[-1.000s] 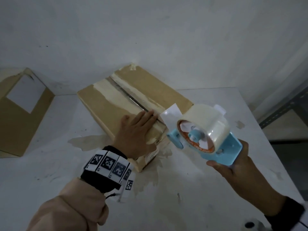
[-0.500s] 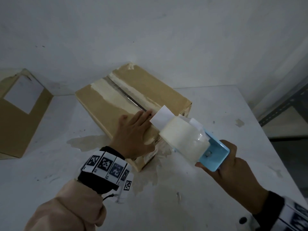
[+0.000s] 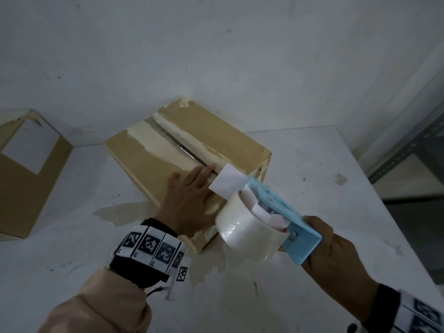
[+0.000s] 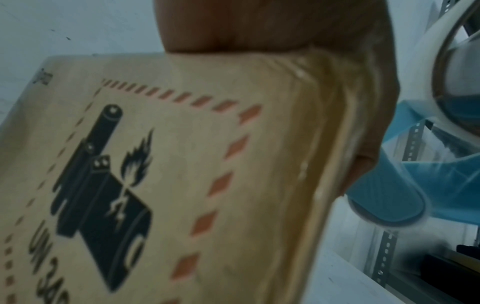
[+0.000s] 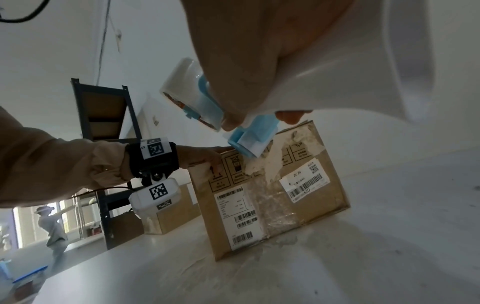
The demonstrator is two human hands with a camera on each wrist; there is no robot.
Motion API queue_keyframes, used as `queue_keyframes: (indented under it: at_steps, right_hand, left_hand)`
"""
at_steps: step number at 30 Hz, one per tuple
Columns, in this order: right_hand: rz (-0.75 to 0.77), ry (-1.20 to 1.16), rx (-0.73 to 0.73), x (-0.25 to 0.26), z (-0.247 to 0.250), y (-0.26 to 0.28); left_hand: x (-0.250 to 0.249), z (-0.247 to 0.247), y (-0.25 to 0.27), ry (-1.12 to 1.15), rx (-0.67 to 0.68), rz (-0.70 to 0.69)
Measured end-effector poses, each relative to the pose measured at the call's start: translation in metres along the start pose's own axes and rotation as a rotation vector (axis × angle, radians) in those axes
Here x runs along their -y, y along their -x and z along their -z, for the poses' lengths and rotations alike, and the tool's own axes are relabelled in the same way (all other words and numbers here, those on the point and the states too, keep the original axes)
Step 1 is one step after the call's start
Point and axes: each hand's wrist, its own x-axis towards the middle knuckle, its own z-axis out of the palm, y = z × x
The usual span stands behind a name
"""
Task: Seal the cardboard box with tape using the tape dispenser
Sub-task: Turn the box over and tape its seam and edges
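A brown cardboard box [image 3: 153, 159] lies on the white table [image 3: 312, 183], its two top flaps meeting at a dark centre seam edged with torn old tape. My left hand [image 3: 189, 203] lies flat on the box's near end, fingers straight and reaching the seam. My right hand [image 3: 336, 251] grips the handle of a blue tape dispenser [image 3: 283, 212] carrying a roll of clear tape [image 3: 245, 234]. The dispenser's nose hovers at the box's near edge, with a white tab of tape [image 3: 227, 182] over the seam. In the right wrist view the dispenser [image 5: 249, 135] is just above the box [image 5: 306, 207].
A second cardboard box [image 3: 26, 169] with a white label leans at the far left by the wall. A metal shelving rack [image 3: 408, 150] stands off the table's right edge. Pale stains [image 3: 120, 210] mark the table around the box. A person [image 5: 52, 226] stands far off in the right wrist view.
My right hand has turned the dispenser over and carried it forward and left, so its nose and tape tab now reach the box's near edge. The left hand stayed flat on the box.
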Motion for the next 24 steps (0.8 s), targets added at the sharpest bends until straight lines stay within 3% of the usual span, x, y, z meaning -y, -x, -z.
queue_keyframes:
  at_steps: [3,5,8,12,14,16,20,24]
  right_hand:
    - [-0.025,0.046,0.048,-0.009,-0.005,0.001]
    - [-0.079,0.117,0.175,-0.019,-0.007,0.013]
    - [-0.289,0.098,0.282,-0.048,-0.009,0.051]
    - [-0.418,0.048,0.1,-0.061,-0.007,0.067]
    - [-0.425,0.004,0.068,-0.059,-0.009,0.054]
    - [-0.494,-0.046,0.104,-0.064,-0.018,0.041]
    - [-0.488,-0.009,0.126,-0.073,-0.039,0.032]
    - [-0.496,0.001,0.106,-0.082,-0.057,0.033]
  left_hand:
    - [0.0,-0.001,0.0,-0.007,-0.014,0.02]
    - [0.001,-0.001,0.0,-0.036,0.02,0.036]
    - [0.001,-0.003,0.0,-0.04,0.106,0.08]
    - [-0.003,0.004,-0.004,-0.081,0.152,0.11]
    - [-0.009,0.009,-0.007,0.036,0.142,0.216]
    - [-0.021,0.014,-0.016,0.187,0.084,0.334]
    - [-0.043,0.007,-0.035,0.067,0.181,0.504]
    - [-0.051,-0.005,-0.039,0.046,0.194,0.533]
